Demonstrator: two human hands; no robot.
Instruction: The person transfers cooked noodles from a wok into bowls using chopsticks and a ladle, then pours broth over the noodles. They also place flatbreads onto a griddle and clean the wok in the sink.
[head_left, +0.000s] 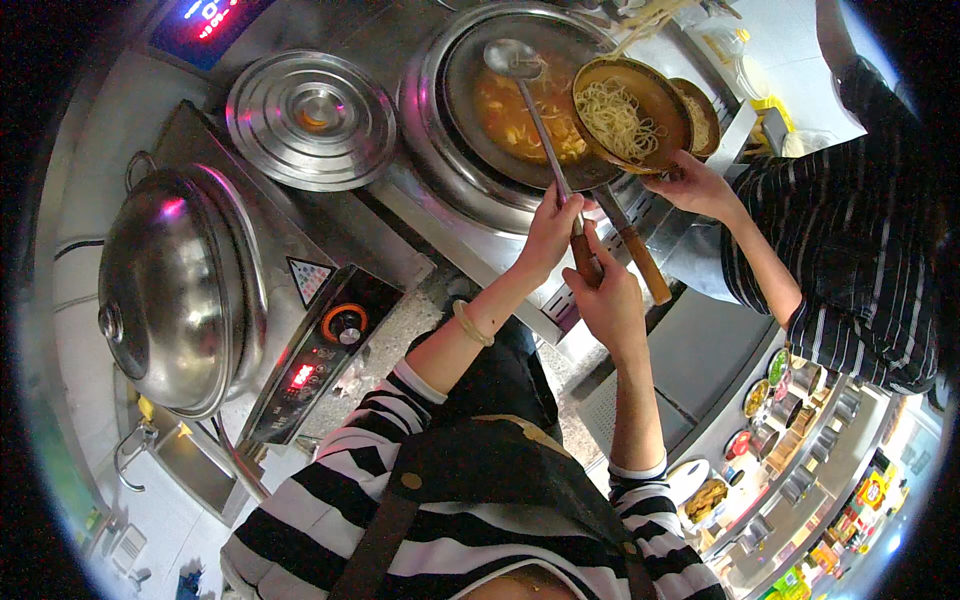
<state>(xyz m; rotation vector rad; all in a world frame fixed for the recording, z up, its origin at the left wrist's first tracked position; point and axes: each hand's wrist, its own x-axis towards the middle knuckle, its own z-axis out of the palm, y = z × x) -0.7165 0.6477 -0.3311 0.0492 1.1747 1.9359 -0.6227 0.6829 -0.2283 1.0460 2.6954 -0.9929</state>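
My left hand grips the metal shaft of a long ladle. Lower down, my right hand is closed around its wooden grip. The ladle's bowl hangs over a wok set in the round cooker. Orange-red broth with pale pieces lies in the wok. A wooden wok handle points back towards me, just right of my hands. At the wok's right rim, a co-worker's hand holds a yellowish bowl of noodles, tilted towards the wok.
Behind the held bowl is a second noodle bowl. To the left sit a flat steel lid and a domed wok cover beside a control panel. The co-worker's striped sleeve is close on the right. Ingredient dishes line the lower-right counter.
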